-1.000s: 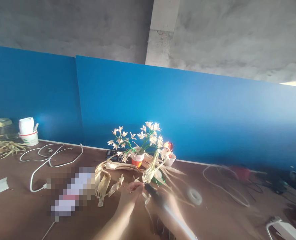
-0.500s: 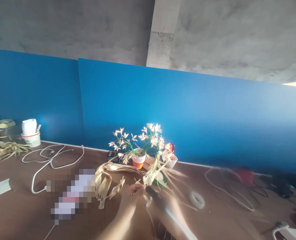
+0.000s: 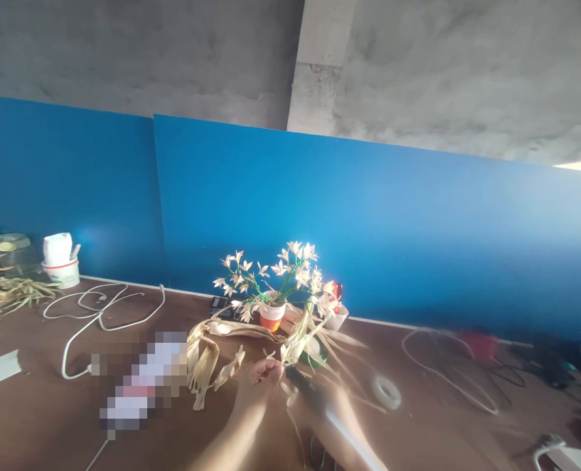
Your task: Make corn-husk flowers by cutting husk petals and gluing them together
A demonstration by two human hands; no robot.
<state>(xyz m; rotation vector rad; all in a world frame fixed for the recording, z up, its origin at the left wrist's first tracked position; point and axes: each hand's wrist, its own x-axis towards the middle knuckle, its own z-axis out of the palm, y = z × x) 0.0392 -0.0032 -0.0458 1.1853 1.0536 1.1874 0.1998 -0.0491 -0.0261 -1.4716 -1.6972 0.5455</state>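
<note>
Right hand (image 3: 332,402) is closed around a dark tool (image 3: 300,381), blurred and not identifiable in detail, its tip just beside the left fingertips; contact cannot be confirmed. Left hand (image 3: 265,376) has thumb and fingers drawn together; whether it grips anything cannot be told. A small pale husk piece (image 3: 289,394) lies between the 2 hands, below the tool's tip. In this inspector's judgement, a slip of the tool could catch the left fingers, the cause being the narrow gap; a sideways knock could scatter the light piece. A husk bundle (image 3: 296,343) crowds the space directly beyond the fingertips, and behind it white flowers (image 3: 301,276) stand in a paper cup (image 3: 271,318), which an outward reach might tip. Loose husks (image 3: 205,366) lie left on the table (image 3: 40,412); a tape roll (image 3: 387,392) sits right, apart from the hands.
</note>
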